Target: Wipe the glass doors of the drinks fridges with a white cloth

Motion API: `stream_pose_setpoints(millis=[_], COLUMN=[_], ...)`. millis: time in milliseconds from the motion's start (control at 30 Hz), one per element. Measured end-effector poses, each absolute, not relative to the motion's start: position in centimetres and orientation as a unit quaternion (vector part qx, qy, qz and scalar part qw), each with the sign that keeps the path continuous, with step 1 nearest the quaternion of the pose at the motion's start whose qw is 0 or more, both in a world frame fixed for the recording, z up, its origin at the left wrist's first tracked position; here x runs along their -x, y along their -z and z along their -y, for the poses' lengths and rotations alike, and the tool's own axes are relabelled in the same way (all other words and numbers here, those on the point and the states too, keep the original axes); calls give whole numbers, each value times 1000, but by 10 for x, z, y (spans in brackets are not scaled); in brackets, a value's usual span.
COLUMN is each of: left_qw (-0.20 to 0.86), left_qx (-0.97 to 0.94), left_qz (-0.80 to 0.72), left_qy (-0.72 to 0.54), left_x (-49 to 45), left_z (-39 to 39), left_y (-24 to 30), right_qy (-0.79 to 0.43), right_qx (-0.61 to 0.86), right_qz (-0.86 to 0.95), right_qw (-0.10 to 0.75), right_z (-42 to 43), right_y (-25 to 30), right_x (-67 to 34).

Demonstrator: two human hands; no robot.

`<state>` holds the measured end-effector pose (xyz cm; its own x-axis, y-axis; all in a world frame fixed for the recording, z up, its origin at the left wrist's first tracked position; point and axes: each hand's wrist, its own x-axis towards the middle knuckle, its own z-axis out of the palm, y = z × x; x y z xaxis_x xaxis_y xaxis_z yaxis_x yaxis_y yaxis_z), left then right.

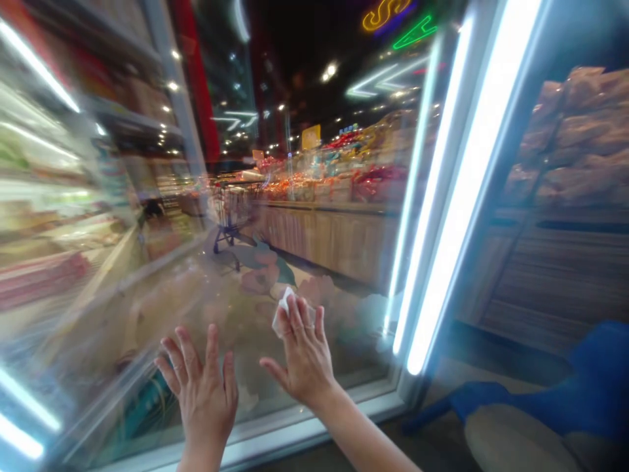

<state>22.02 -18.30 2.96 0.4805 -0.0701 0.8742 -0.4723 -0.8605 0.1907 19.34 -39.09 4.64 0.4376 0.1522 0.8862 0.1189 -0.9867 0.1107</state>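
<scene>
My right hand (303, 357) presses a crumpled white tissue (281, 322) against the glass pane (344, 341) with its fingers stretched out. The tissue shows at the fingertips and along the index finger; the rest is hidden under the fingers. To the left, my left hand (204, 387) has its fingers spread, palm toward the glass, and holds nothing. Whether its palm touches the pane I cannot tell.
Bright light tubes (469, 190) run along the frame at the right. The pale bottom rail (299, 427) crosses below my hands. A shopping cart (230, 213) appears in the glass, with goods (354, 170) behind. Something blue (580, 393) is at lower right.
</scene>
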Motion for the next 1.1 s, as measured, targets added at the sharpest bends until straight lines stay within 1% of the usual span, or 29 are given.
stream_pose_setpoints(millis=[67, 133, 200, 267, 333, 400, 433, 533, 600, 667, 733, 800, 867, 933, 1000, 1033, 1100], left_qw=[207, 203, 199, 191, 176, 161, 156, 150, 144, 137, 134, 134, 135, 133, 130, 130, 136], left_qx=[-836, -840, -838, -827, -812, -798, -790, -764, -757, -757, -758, -763, -766, -763, -756, -753, -745], left_qz=[167, 166, 161, 167, 190, 213, 221, 241, 250, 251, 245, 247, 254, 260, 263, 265, 266], left_qy=[-479, -475, -482, -502, -523, -540, -550, -579, -586, -588, -589, -582, -575, -577, -585, -589, -596], left_x=[-217, -213, -212, -216, -225, -235, -240, -249, -252, -257, -261, -264, -266, -266, -264, -264, -263], left_z=[179, 179, 184, 194, 204, 213, 216, 225, 230, 236, 240, 242, 241, 241, 242, 243, 245], left_y=[-29, -29, -36, -53, -82, -119, -138, -184, -199, -202, -199, -194, -192, -192, -194, -194, -195], right_qy=[-557, -593, -608, -586, -557, -565, -587, -649, -654, -630, -591, -574, -594, -627, -648, -649, -627], right_qx=[-830, -804, -790, -809, -822, -811, -800, -758, -748, -775, -796, -797, -793, -778, -760, -759, -777], right_qz=[-32, 38, 57, -15, -121, -147, -117, 36, 64, -16, -128, -175, -126, -34, 27, 27, -51], right_qw=[7, -35, -61, -32, 28, 49, 33, -62, -88, -47, 28, 70, 51, -3, -45, -49, -6], right_z=[420, 449, 453, 434, 414, 417, 427, 463, 461, 437, 416, 422, 453, 488, 498, 491, 462], right_y=[-46, -53, -65, -81, -100, -123, -134, -159, -165, -163, -160, -163, -172, -182, -187, -187, -182], right_x=[-195, -197, -201, -206, -212, -216, -218, -219, -219, -221, -223, -223, -220, -218, -216, -217, -220])
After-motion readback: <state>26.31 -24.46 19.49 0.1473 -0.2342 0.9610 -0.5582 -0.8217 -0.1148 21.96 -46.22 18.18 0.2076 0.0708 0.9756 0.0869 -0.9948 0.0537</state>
